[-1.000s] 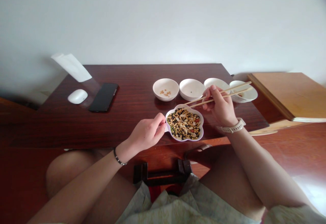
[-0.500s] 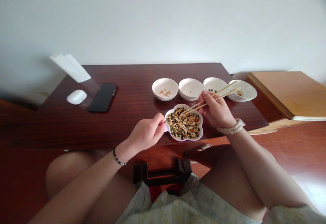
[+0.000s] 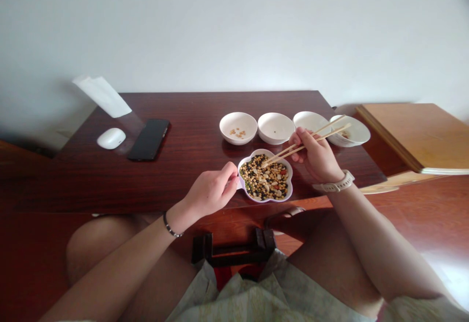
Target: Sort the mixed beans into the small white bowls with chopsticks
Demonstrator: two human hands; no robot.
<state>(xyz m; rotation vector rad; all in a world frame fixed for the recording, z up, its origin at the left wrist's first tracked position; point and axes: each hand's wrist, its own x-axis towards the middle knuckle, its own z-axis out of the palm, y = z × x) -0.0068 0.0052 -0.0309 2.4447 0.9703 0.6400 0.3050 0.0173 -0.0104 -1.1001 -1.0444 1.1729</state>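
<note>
The head view shows a dark wooden bench with a phone lying face up, its screen black; the small grey marks on the rounded white object beside it are too small to read. The left hand has thumb and fingers clamped on the short handle of a flower-shaped dish, its forearm slanting up from the lower left and a dark bracelet at its wrist. The dish sits near the bench's front edge, filled with mixed beans and nuts. The right hand, wearing a pale watch, comes in from the right, its fingers pinched around wooden chopsticks whose tips, close together, slant down into the mix. Behind the dish stand four white bowls in a row: the first holds yellowish bits, the second a dark speck; the third is partly hidden by the right hand; the fourth lies partly behind the chopsticks.
</note>
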